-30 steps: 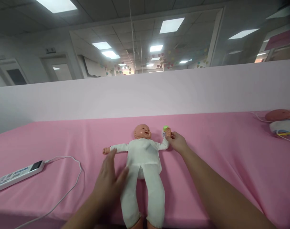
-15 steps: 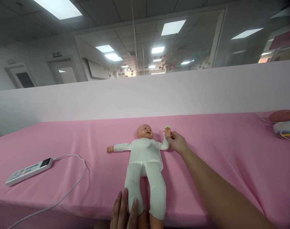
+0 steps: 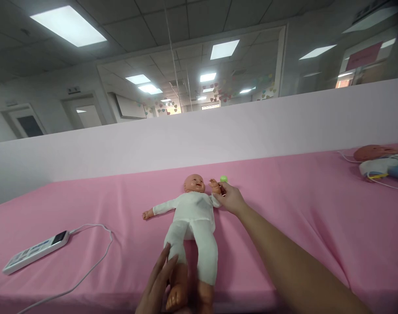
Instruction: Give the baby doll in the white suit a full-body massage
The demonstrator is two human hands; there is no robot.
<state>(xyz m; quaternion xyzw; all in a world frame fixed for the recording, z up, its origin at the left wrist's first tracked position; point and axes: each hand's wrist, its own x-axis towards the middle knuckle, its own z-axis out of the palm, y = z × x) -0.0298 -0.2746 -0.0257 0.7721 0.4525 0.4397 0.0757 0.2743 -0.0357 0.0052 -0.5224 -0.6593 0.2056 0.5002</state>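
one white-clothed plastic baby doll [image 3: 194,207]: supine, mid-table on pink cloth [image 3: 264,226]
long axis: near-to-far; head toward white panel [image 3: 186,139], feet toward near edge
right hand [image 3: 231,197]: fingers closed around doll's raised wrist
left hand [image 3: 156,281]: fingers against lower leg; closure cannot be told

Flat white panels [image 3: 68,26] glow in the dim grey ceiling [image 3: 127,32], brightest at the far left; their glare blows out to plain white; the pink cloth [image 3: 267,244] near me is evenly, moderately lit, with soft shadows along its folds; my view bends and stretches toward the edges, and the far right corner darkens; the distant room looks hazy, its small details too soft for me to read.
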